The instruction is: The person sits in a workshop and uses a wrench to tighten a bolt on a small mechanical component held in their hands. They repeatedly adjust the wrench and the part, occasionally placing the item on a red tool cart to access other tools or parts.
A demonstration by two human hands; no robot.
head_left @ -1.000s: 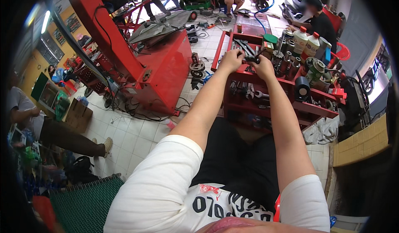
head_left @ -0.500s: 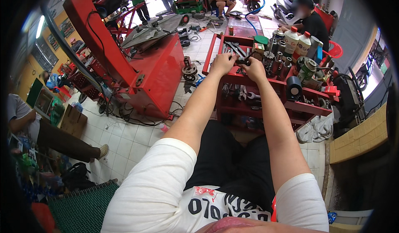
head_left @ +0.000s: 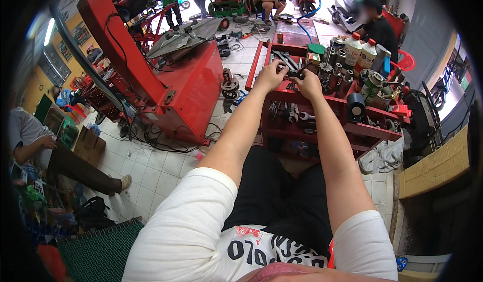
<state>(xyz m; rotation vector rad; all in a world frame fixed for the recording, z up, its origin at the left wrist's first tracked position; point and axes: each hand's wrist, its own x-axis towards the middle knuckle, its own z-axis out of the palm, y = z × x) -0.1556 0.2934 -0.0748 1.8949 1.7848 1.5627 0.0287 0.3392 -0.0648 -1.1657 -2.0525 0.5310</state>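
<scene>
Both arms reach forward over the top tray of a red tool cart [head_left: 255, 66]. My left hand [head_left: 272, 76] is closed, its thumb and fingers pinching the left side of a small dark part [head_left: 293, 73]. My right hand [head_left: 308, 84] is curled round the right side of the same part. Fingers cover much of it, so its kind does not show. Beyond the hands, long metal wrenches [head_left: 285, 59] lie in the tray. A green-lidded container [head_left: 315, 50] and several metal sockets [head_left: 338, 70] stand to the right of them.
White bottles with red caps [head_left: 366, 54] and a spray can [head_left: 372, 83] crowd the cart's right side. More wrenches [head_left: 306, 116] lie on its lower shelf. A big red machine [head_left: 188, 95] stands left. One person [head_left: 380, 27] sits beyond the cart; another [head_left: 35, 141] is at far left.
My fingers have shifted slightly around the dark part, which is now turned a little. At the far left, the person's arm has moved and the hand now shows.
</scene>
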